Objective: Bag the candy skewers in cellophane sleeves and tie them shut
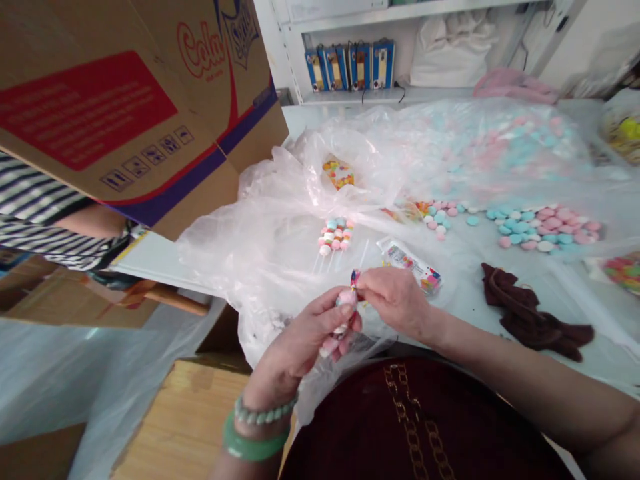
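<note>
My left hand (pixel 320 333) is closed around a marshmallow skewer (pixel 346 300) with pink and white pieces, partly hidden by the fingers. At the top of that skewer my right hand (pixel 397 300) pinches a small dark, multicoloured strip (pixel 355 278); its exact kind is too small to tell. Just beyond the hands lie several finished-looking marshmallow skewers (pixel 336 235) side by side, their thin white sticks pointing toward me. A clear printed packet (pixel 410 263) with colourful dots lies behind my right hand, partly covered by it.
Loose pink, blue and white marshmallows (pixel 545 227) are spread at the right, beside a large clear plastic bag (pixel 450 147) of more. A brown cloth (pixel 535 310) lies at right. A large cardboard box (pixel 150 100) stands at left, with a person's striped sleeve (pixel 40 207) behind it.
</note>
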A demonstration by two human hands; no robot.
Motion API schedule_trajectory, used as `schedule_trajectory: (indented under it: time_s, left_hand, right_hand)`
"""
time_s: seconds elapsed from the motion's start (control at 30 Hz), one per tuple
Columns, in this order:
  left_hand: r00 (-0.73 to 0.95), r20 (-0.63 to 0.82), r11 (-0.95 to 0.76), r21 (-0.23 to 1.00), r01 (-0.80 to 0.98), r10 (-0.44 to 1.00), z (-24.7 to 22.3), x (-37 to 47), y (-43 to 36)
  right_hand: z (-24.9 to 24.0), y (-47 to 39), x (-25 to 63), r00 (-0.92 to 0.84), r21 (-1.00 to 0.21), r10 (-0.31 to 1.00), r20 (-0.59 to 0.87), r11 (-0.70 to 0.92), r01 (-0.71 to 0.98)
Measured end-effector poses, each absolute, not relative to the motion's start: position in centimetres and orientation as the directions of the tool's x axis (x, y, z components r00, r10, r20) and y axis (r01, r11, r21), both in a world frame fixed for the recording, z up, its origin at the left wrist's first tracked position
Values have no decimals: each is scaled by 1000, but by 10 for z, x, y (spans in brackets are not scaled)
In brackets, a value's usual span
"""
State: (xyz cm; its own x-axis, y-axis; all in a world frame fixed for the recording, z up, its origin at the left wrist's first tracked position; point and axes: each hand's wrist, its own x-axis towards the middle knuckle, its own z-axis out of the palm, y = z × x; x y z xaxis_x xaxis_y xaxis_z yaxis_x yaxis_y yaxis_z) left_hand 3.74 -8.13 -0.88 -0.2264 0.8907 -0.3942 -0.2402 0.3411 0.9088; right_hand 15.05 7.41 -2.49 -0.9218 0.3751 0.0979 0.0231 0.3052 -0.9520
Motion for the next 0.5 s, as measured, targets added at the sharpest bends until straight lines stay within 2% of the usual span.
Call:
schedule_trajectory:
  time_s: [0.03, 0.07, 0.13, 0.17, 0.2, 0.27, 0.33, 0.37, 0.43, 0.47, 0.5]
  left_hand:
    - [-325, -312, 320, 947, -28, 893, -9, 37, -86]
    - [-394, -208, 308, 928, 210, 895, -9, 35, -90]
    - [-420, -5, 288, 737, 612, 907, -7, 32, -98]
    - [-392, 55, 278, 617, 737, 918, -5, 31, -103]
    - [-359, 90, 266, 511, 818, 929, -3, 29, -108]
    - [-310, 111, 249, 376, 893, 944, 2, 26, -123]
    - [-353, 101, 299, 352, 887, 930, 6, 22, -143]
    - [-435, 104, 370, 372, 851, 894, 7, 18, -155]
    - [-711, 130, 594, 459, 661, 691, 4, 8, -183]
    - [-856, 148, 699, 518, 493, 494, -1, 1, -196]
    - [-952, 145, 753, 584, 301, 268, -8, -5, -208]
  right_hand:
    - [-27, 73, 147, -941, -991, 337, -29, 117, 72]
    - [-30, 71, 144, -956, -983, 244, -164, -117, 139]
    - [-36, 66, 137, -948, -811, -38, -315, -509, 289]
    - [-38, 62, 135, -938, -723, -134, -320, -606, 333]
    - [-40, 59, 133, -933, -684, -176, -314, -639, 350]
    - [-42, 54, 130, -937, -758, -161, -309, -554, 345]
    - [-42, 58, 131, -946, -888, -81, -315, -327, 324]
    - [-43, 65, 134, -949, -933, 5, -315, -182, 309]
    - [-46, 86, 142, -921, -932, 275, -277, 157, 327]
    - [-50, 99, 148, -859, -845, 474, -193, 364, 391]
    - [-56, 113, 154, -772, -673, 624, -121, 520, 526]
